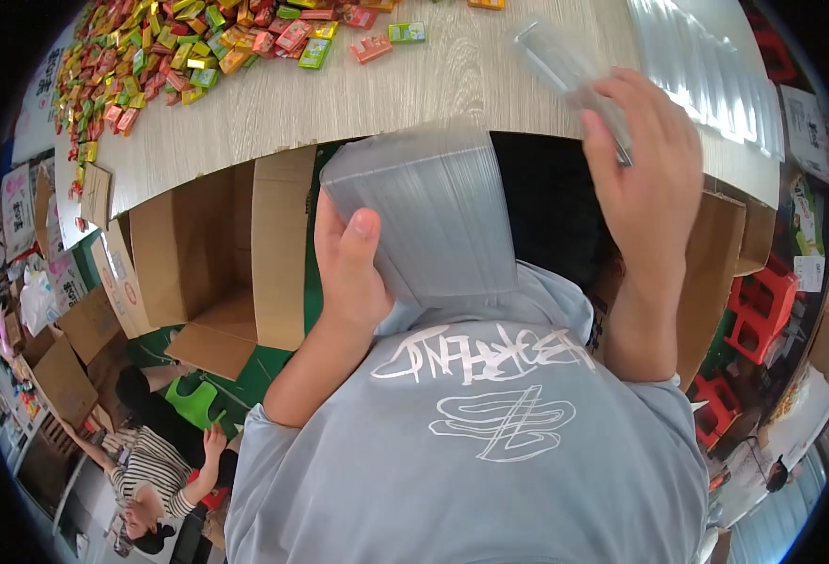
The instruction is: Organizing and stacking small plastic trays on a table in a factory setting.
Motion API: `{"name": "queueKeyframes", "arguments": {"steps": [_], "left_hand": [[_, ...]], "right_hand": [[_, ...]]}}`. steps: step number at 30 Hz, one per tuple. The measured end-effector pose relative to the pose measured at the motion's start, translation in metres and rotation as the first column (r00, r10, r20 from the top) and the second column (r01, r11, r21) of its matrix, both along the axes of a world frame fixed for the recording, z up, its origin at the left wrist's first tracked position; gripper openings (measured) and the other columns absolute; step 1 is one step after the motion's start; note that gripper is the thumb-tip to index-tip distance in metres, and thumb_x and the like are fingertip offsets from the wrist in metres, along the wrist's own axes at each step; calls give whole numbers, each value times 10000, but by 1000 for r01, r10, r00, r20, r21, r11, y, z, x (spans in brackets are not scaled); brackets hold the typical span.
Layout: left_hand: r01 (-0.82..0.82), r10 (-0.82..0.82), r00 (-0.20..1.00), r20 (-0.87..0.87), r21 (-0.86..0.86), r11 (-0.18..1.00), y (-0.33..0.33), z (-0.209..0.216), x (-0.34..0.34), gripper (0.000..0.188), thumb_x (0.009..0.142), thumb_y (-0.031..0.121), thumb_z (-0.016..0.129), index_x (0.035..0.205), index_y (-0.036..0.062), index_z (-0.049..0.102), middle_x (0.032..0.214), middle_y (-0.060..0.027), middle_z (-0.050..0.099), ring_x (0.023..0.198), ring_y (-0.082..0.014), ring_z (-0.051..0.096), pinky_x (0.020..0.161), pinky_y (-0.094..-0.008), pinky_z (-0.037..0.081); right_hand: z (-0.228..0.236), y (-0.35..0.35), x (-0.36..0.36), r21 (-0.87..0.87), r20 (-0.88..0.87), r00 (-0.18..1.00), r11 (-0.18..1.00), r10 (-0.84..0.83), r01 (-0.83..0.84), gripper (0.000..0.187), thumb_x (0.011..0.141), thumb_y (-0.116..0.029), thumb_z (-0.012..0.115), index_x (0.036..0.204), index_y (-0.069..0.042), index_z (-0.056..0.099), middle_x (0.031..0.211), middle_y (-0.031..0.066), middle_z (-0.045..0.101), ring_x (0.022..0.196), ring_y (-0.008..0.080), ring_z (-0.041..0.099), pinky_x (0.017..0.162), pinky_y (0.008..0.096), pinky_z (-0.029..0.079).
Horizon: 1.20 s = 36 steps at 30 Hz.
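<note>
My left hand (348,263) is wrapped round a thick stack of nested clear plastic boxes (438,216), its thumb pressed along the near side. The stack is tilted and held against my chest, in front of the table edge. To the right, my right hand (654,141) grips a single clear plastic box (569,70) between thumb and fingers, above the table. That box is smeared by motion at its far end. Beyond the right hand lies a row of similar clear plastic pieces (710,70) on the tabletop.
Small wrapped packets (236,42) in red, yellow, green and orange are heaped on the pale wood table (414,94). An open cardboard box (198,244) stands below its left edge. Red stools (762,305) are at the right. A person in a striped top (156,465) sits lower left.
</note>
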<state>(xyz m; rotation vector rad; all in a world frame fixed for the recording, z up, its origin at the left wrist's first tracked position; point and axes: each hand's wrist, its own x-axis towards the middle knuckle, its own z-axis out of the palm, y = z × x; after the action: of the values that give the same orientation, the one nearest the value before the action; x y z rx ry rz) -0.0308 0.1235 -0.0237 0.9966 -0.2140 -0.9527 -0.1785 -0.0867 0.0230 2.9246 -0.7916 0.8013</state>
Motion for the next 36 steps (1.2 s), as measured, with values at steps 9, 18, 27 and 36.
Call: {"name": "queueKeyframes", "arguments": {"steps": [9,18,27,36], "left_hand": [[-17,17,1000,20,-6,1000,1,-4,0,679,881,364,702,1376,8,404,1316,-107,540,1207,-202,532,1044,-370,414],[3,-3,1000,9,-2,1000,-2,-4,-1,700,876,393,713,1377,15,401,1315,-99,534,1206,-192,523,1039,-360,411],[44,-44,999,-1,-24,999,-7,1,-5,715,873,404,712,1381,16,393,1309,-107,536,1209,-200,523,1033,-369,419],[48,-48,997,60,7,999,-7,-5,-8,728,872,431,705,1378,10,396,1304,-111,537,1192,-208,536,1030,-379,424]], "right_hand": [[1,-5,8,73,-104,994,997,44,-36,318,908,-268,638,1190,-121,639,1322,95,578,1157,329,559,1007,433,391],[-1,-5,6,55,-120,985,992,120,-114,435,945,-326,590,1320,-106,570,1429,150,479,1261,370,484,1063,444,343],[-10,57,-6,776,416,895,451,161,-442,399,887,-319,675,1148,-36,571,1205,152,498,1003,251,529,856,320,436],[-25,62,-9,766,606,795,237,43,-597,326,944,-270,608,1146,-19,555,1224,140,484,925,184,474,823,293,423]]}}
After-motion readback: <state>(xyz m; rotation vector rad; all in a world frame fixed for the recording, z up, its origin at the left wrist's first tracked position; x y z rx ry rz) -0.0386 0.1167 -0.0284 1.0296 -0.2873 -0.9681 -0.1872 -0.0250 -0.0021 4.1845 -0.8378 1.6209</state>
